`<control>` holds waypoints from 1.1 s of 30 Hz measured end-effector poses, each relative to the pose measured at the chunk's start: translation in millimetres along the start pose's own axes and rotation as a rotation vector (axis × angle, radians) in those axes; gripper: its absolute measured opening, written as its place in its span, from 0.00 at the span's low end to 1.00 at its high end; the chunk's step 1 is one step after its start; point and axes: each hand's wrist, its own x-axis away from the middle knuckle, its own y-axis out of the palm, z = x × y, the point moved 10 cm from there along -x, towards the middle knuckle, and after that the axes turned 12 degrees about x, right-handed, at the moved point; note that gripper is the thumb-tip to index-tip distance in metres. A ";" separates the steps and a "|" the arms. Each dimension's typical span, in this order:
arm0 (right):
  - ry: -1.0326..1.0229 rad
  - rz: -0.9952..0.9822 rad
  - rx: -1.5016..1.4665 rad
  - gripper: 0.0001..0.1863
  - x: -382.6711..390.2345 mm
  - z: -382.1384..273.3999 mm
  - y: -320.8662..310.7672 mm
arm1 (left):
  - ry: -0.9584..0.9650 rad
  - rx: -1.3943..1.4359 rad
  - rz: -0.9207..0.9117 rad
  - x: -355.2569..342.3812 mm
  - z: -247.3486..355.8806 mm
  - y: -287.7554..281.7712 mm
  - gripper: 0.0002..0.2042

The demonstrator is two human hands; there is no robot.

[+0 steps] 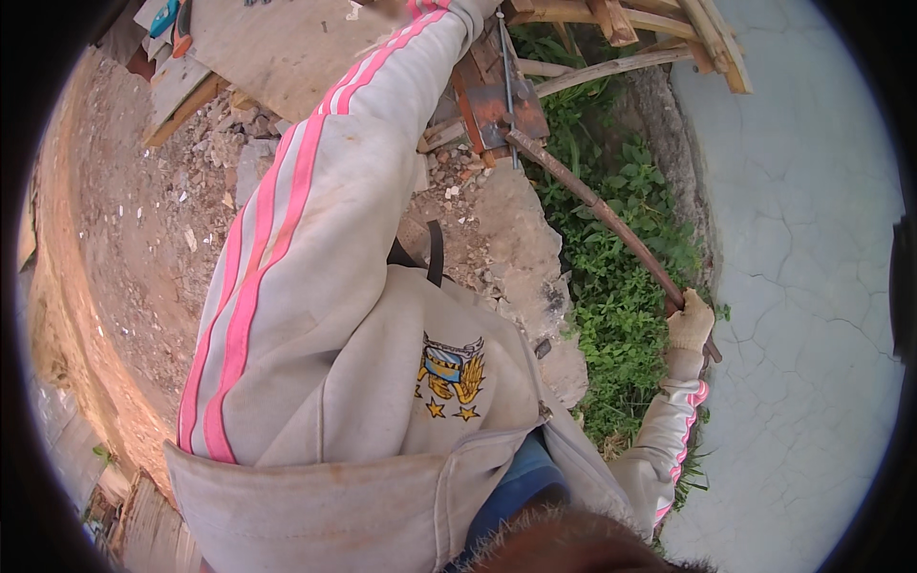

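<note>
My right hand [690,322], in a pale work glove, is closed around the lower end of a long rusty metal bar [626,232]. The bar slants up and left to a rust-and-grey metal plate [497,110] fixed on wood. There its upper end meets a thin steel rod [508,81] lying along the plate. My left arm stretches away to the top edge. Only part of my left hand [475,10], at a grey cuff, shows there, close to the rod's far end. Its fingers are cut off or hidden, so its hold cannot be made out.
Timber pieces [650,29] stick out at the top right. Green plants [621,248] grow between a broken concrete edge [525,248] and a cracked pale wall [793,239]. A wide board [267,57] lies at the top left, with rubble [224,143] below it and orange-handled pliers [181,33] near its corner.
</note>
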 end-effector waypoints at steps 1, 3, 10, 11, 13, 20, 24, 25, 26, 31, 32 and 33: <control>-0.010 0.000 0.008 0.09 -11.0 3.6 0.1 | 0.011 0.048 -0.006 -2.0 -0.4 3.7 0.13; -0.057 -0.031 0.031 0.09 -33.0 5.4 3.7 | 0.041 0.144 -0.021 -5.6 -3.8 11.8 0.13; -0.096 -0.078 0.027 0.11 -69.4 6.9 13.2 | 0.110 0.255 -0.106 2.0 2.1 1.6 0.16; -0.080 -0.111 0.044 0.13 -69.4 8.0 19.3 | 0.094 0.247 -0.126 4.3 5.3 -4.8 0.16; -0.075 -0.087 -0.013 0.13 -65.4 3.1 25.0 | 0.039 0.205 -0.165 3.8 11.6 -15.1 0.16; 0.088 -0.182 -0.064 0.12 0.6 -24.1 65.1 | 0.019 0.185 -0.122 -2.7 22.5 -28.2 0.15; 0.109 -0.031 -0.059 0.11 10.5 -25.8 44.1 | 0.046 0.226 -0.167 5.7 32.5 -18.9 0.13; 0.098 -0.056 -0.063 0.10 12.0 -25.5 41.3 | 0.054 0.247 -0.132 8.0 34.7 -22.4 0.13; 0.092 -0.064 -0.071 0.10 12.1 -24.9 37.1 | 0.063 0.269 -0.095 9.7 36.1 -26.5 0.12; 0.046 -0.091 -0.161 0.08 14.0 -17.8 31.1 | 0.064 0.223 -0.092 11.4 33.2 -23.6 0.12; 0.084 -0.166 -0.126 0.09 15.8 -8.0 42.1 | 0.047 0.216 -0.103 9.3 31.0 -20.2 0.11; 0.102 -0.212 -0.106 0.10 19.8 4.9 48.9 | 0.028 0.207 -0.116 7.5 28.0 -16.4 0.11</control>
